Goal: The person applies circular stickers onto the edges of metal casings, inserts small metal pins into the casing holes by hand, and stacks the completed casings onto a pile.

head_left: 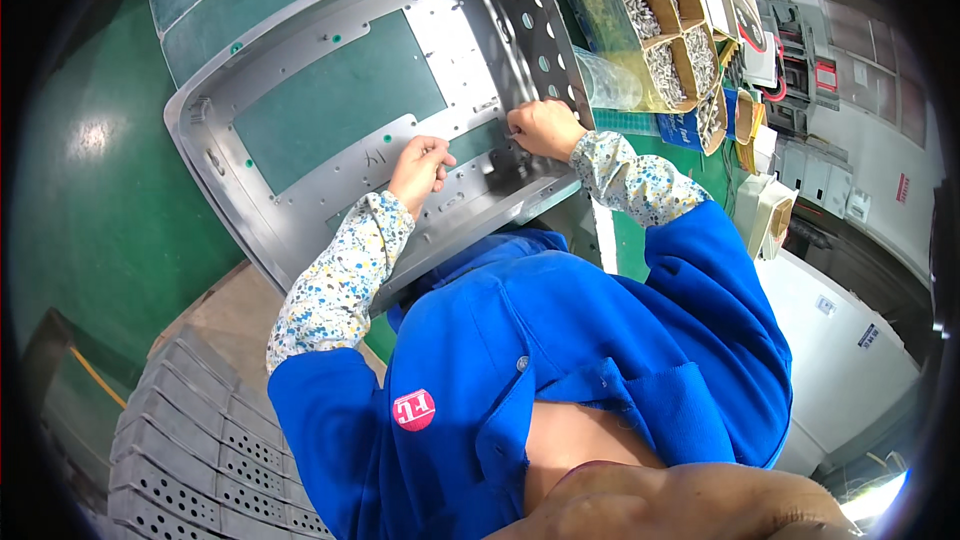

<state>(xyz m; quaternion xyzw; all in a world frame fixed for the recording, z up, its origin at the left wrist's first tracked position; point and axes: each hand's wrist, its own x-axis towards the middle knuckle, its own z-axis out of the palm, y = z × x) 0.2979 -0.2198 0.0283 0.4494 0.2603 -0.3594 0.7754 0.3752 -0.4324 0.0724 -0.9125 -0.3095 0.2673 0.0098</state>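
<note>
A large grey metal housing [345, 162], shallow and open-topped, lies in front of me. Rectangular cut-outs in its floor let green show through, and small studs and holes dot the metal. My left hand [420, 174] hovers over the floor plate near the narrow cut-out, its fingers curled and pressed together. Deeper toward the right wall, my right hand [546, 130] is closed, with the fingertips low inside the housing. Whatever either hand holds is too small or too hidden to name. Patterned sleeve covers reach both wrists.
Right of the housing stands a divided cardboard box [655, 35] of small metal fasteners, with a clear plastic bag [608, 80] beside it. Perforated grey metal panels [200, 460] are stacked at lower left. A white cabinet [840, 350] is at far right.
</note>
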